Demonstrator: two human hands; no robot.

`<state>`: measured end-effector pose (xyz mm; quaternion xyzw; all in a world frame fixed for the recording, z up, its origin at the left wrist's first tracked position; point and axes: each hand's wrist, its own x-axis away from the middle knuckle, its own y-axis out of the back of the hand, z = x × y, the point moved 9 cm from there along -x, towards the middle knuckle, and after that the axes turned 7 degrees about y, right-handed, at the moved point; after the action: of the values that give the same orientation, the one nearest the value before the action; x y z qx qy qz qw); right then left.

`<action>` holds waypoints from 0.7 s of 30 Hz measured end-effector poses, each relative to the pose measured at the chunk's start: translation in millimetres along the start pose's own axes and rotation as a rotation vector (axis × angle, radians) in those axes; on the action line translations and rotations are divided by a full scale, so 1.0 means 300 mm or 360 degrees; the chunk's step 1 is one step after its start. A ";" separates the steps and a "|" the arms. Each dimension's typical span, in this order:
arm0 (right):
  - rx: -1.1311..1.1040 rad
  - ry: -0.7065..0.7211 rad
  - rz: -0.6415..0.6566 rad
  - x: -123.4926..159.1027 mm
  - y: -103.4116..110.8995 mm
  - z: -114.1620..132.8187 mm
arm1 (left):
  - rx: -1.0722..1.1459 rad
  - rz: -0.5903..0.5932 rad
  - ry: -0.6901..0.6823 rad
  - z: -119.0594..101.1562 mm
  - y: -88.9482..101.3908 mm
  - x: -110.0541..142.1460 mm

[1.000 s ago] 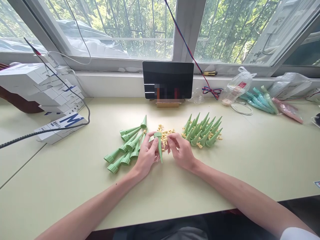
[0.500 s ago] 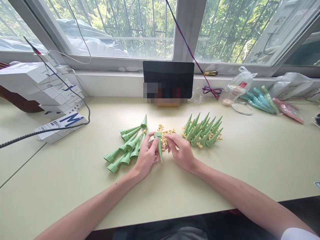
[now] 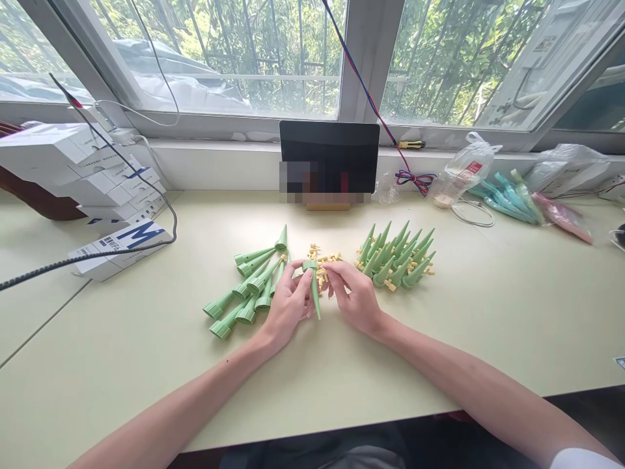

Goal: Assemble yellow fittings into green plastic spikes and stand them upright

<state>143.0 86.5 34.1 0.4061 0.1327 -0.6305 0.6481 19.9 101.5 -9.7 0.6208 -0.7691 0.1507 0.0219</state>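
My left hand [image 3: 291,299] is closed around a green plastic watering spike [image 3: 315,290], its wide collar up and its narrow tip pointing down towards me. Just right of the collar, the thumb and fingertips of my right hand [image 3: 356,293] are pinched together; whatever they hold is too small to make out. Behind both hands lies a loose heap of small yellow plastic valves [image 3: 333,258], partly hidden by my fingers. Several green spikes [image 3: 244,286] lie to the left, most with their open ends facing me. On the right, a group of green spikes [image 3: 395,254] stands tip up with yellow valves fitted.
A dark screen on a wooden stand [image 3: 328,206] stands at the back. White boxes [image 3: 117,182] are stacked at the left, with a black cable [image 3: 170,215] across them. Plastic bags [image 3: 466,169] and coiled wires [image 3: 415,179] lie along the window side at the right.
The spike in my left hand has shifted very slightly to the right, its tip too. My right hand stays almost still beside it.
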 end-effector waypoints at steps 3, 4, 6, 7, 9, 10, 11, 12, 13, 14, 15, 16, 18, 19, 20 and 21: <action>-0.0020 -0.0011 -0.0013 0.000 0.002 -0.003 | -0.0005 0.0020 -0.0006 -0.002 -0.004 0.002; -0.0030 -0.0016 -0.0017 0.000 0.002 -0.005 | -0.0009 0.0028 -0.0010 -0.003 -0.006 0.003; -0.0053 -0.0022 -0.0023 0.001 0.001 -0.009 | -0.0023 0.0049 -0.0019 -0.006 -0.011 0.005; -0.0063 -0.0024 -0.0029 0.002 0.001 -0.012 | -0.0033 0.0060 -0.0024 -0.007 -0.014 0.006; -0.0082 -0.0028 -0.0042 0.003 0.001 -0.017 | -0.0061 0.0076 -0.0035 -0.011 -0.019 0.008; -0.0094 -0.0027 -0.0052 0.004 0.001 -0.019 | -0.0078 0.0079 -0.0040 -0.012 -0.021 0.009; -0.0105 -0.0024 -0.0064 0.005 0.002 -0.020 | -0.0097 0.0080 -0.0046 -0.014 -0.022 0.010; -0.0116 -0.0020 -0.0075 0.005 0.003 -0.021 | -0.0115 0.0081 -0.0053 -0.016 -0.023 0.010; -0.0125 -0.0016 -0.0084 0.006 0.004 -0.022 | -0.0131 0.0081 -0.0061 -0.018 -0.024 0.011; -0.0130 -0.0013 -0.0092 0.006 0.005 -0.022 | -0.0143 0.0084 -0.0068 -0.020 -0.024 0.011; -0.0133 -0.0013 -0.0097 0.006 0.005 -0.023 | -0.0152 0.0087 -0.0075 -0.021 -0.025 0.012; -0.0134 -0.0015 -0.0099 0.006 0.005 -0.023 | -0.0159 0.0090 -0.0081 -0.023 -0.026 0.013; -0.0137 -0.0023 -0.0101 0.006 0.006 -0.024 | -0.0170 0.0096 -0.0086 -0.024 -0.026 0.013; -0.0141 -0.0028 -0.0103 0.006 0.006 -0.025 | -0.0174 0.0096 -0.0087 -0.025 -0.026 0.014; -0.0145 -0.0033 -0.0104 0.005 0.007 -0.025 | -0.0178 0.0095 -0.0088 -0.025 -0.026 0.014; -0.0150 -0.0037 -0.0108 0.005 0.007 -0.025 | -0.0181 0.0092 -0.0088 -0.025 -0.025 0.014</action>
<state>147.8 90.4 29.2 0.3630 0.1682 -0.6498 0.6463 25.0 98.1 -0.1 0.5999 -0.7944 0.0900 0.0315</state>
